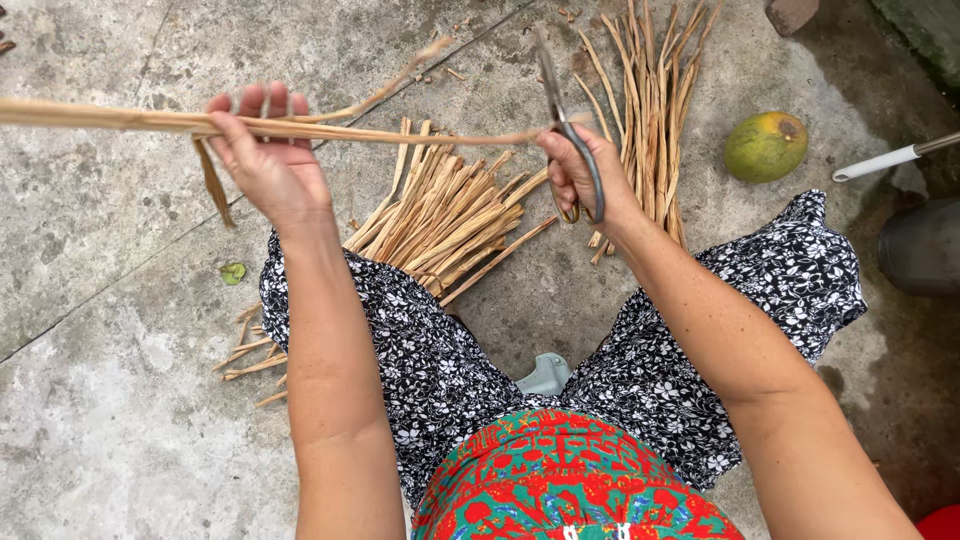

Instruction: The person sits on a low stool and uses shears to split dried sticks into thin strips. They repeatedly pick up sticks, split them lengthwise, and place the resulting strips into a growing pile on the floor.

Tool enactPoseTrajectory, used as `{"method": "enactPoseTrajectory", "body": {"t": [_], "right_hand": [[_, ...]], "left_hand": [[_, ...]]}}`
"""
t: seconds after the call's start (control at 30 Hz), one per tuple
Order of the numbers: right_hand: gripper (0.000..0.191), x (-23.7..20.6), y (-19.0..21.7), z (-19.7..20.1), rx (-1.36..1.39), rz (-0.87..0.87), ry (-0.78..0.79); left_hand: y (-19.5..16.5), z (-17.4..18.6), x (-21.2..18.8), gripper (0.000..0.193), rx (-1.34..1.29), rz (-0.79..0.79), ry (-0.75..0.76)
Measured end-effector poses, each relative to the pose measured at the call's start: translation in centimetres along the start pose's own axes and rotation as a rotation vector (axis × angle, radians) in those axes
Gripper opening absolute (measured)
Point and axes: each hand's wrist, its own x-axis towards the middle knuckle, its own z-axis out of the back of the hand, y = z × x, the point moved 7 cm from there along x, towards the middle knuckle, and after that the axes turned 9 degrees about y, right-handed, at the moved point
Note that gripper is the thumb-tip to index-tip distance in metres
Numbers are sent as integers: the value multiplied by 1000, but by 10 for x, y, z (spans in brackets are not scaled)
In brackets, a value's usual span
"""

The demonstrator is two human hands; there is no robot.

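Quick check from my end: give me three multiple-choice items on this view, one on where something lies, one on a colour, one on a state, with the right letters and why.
1. Where does the round fruit lie?
A. On the concrete to the right of the upright bundle of long strips
B. On the person's lap
C. Under the left hand

2. What colour is the fruit?
A. Blue
B. Green with orange-brown patches
C. White

3. What is the right hand doing?
A. Resting flat on the floor
B. Holding scissors, blades pointing away from the person
C. Hanging free, holding nothing

Answers:
1. A, it sits on the floor beyond the right knee, beside the long strips.
2. B, its skin is green with an orange-brown cast.
3. B, fingers pass through the scissor handles at the end of the long dry strip that the left hand holds up.
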Motion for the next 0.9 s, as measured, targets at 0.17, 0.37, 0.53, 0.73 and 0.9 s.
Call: {"method": "enactPoseTrajectory", "body": {"t": [0.17, 0.37, 0.53, 0.73, 0.9], "right_hand": [[35, -13, -14, 16, -33, 29, -116], [40, -13, -43, 13, -98, -42, -49], [42, -1, -36, 20, -152, -69, -35], [35, 13, -19, 19, -133, -93, -32], [31, 19, -25, 16, -121, -134, -68]], "left_hand": [[-22, 39, 17, 20, -76, -92, -85], [-28, 56, 26, 22, -121, -96, -98], [-28, 57, 19, 21, -108, -71, -118], [-39, 57, 16, 21, -82, -69, -137], [-54, 67, 13, 20, 7, -141, -277]]}}
